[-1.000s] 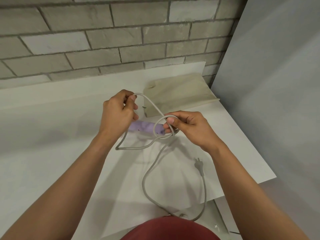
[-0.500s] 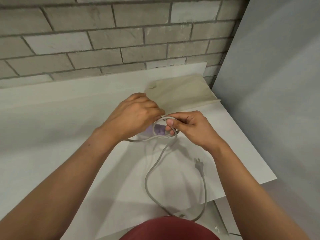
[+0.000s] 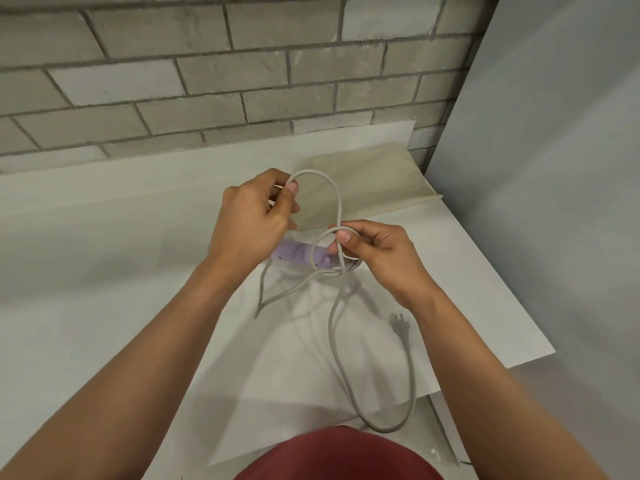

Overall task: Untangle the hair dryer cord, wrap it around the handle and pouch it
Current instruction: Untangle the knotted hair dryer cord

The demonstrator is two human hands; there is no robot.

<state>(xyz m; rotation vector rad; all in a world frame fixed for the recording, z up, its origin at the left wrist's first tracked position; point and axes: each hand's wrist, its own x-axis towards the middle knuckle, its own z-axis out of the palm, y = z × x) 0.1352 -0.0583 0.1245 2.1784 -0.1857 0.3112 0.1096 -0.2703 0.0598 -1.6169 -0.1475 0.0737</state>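
Cord (image 3: 331,320) hung knotted at mid-frame, our left hand (image 3: 252,220) pinching its upper loop and our right hand (image 3: 377,251) pinching the crossing above the lilac hair dryer (image 3: 294,254), which lay on the white table (image 3: 104,271). Pulling the loops apart could, we judged, tighten the knot; the trailing plug (image 3: 398,323) at lower right might snag or drag off the edge. What seemed a beige pouch (image 3: 367,181) lay behind, below a grey brick wall (image 3: 207,81)

Nothing here is showing readable writing. The lilac hair dryer (image 3: 294,252) is carrying a few tiny dark marks, too blurred to read.
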